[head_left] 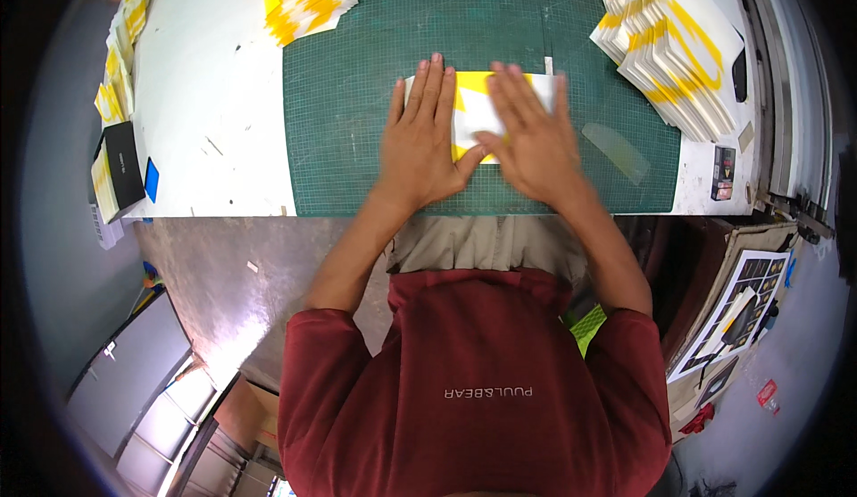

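Note:
A sheet or folded piece of yellow and white printed paper (473, 108) lies on the green cutting mat (344, 140) in front of me. My left hand (421, 140) rests flat over its left side, fingers stretched out and pointing away from me. Over its right part lies my right hand (538, 140), palm down and slightly blurred, with its fingers extended. Between the hands the paper's middle shows, and the two thumbs come close together near its lower edge. Neither hand grips anything; the palms hide both ends of the paper.
Folded yellow and white papers are piled at the right (683, 59), with another pile (308, 1) at the far middle. More papers (116, 73) run along the left edge near a black box (123, 167). A translucent strip (618, 153) lies beside my right hand.

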The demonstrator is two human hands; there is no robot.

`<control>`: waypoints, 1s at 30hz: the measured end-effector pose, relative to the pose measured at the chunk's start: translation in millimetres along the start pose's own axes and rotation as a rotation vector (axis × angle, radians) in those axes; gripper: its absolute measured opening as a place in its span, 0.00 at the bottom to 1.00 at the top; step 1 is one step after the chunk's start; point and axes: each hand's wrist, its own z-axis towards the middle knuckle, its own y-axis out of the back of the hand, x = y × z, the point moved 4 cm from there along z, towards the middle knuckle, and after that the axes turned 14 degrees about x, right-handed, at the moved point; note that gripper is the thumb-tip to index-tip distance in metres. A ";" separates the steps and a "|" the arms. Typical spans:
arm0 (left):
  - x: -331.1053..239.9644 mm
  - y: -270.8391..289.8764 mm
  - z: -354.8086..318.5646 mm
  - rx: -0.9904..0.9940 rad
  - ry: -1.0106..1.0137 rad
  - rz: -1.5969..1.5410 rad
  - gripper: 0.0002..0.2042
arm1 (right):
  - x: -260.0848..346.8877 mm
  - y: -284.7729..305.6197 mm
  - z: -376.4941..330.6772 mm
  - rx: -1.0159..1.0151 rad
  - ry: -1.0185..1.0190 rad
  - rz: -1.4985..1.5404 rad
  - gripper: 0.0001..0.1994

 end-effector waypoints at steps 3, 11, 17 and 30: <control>0.6 3.9 1.6 -0.011 0.004 0.063 0.52 | -38.7 12.0 -28.1 0.002 -0.189 -0.128 0.35; 4.4 4.9 3.9 -0.003 -0.008 0.022 0.51 | -87.7 26.5 -137.6 -0.265 -0.586 0.017 0.22; 2.4 3.6 2.6 -0.034 -0.030 0.096 0.47 | -50.6 9.0 -132.9 -0.688 -0.556 0.631 0.13; -0.3 3.4 2.4 -0.079 -0.050 0.061 0.46 | 15.2 0.5 -29.0 -0.632 -0.205 0.209 0.07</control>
